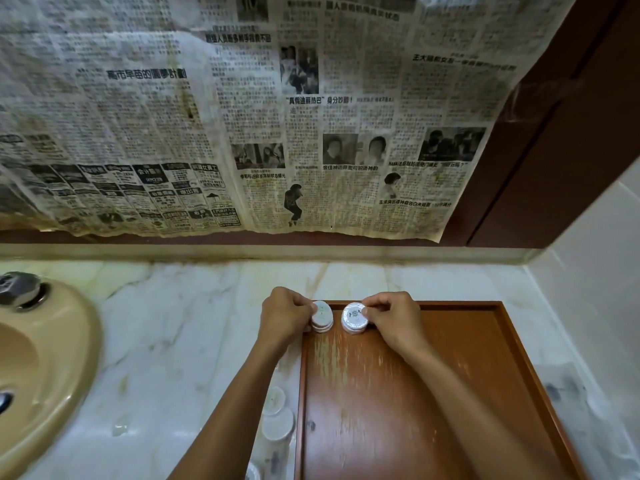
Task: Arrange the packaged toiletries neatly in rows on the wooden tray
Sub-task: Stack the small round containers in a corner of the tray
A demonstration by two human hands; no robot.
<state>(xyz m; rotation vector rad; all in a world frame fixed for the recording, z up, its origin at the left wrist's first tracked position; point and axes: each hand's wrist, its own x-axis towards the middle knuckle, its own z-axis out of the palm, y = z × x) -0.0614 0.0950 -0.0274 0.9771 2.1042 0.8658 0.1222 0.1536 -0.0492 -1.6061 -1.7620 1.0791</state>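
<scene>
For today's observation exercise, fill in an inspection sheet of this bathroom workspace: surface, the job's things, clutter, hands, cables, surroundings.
Surface: pale marble counter carrying a wooden tray; the tray's finish is worn and streaked.
Job's things: two stacks of round white packaged toiletries at the tray's far left corner, left stack, right stack, side by side. More round packets wait on the counter left of the tray.
Clutter: nothing seen.
Hands: left hand holds the left stack; right hand pinches the right stack.
Cables: nothing seen.
Surroundings: beige sink at left; stained newspaper covering the wall behind; dark wooden frame at right.
</scene>
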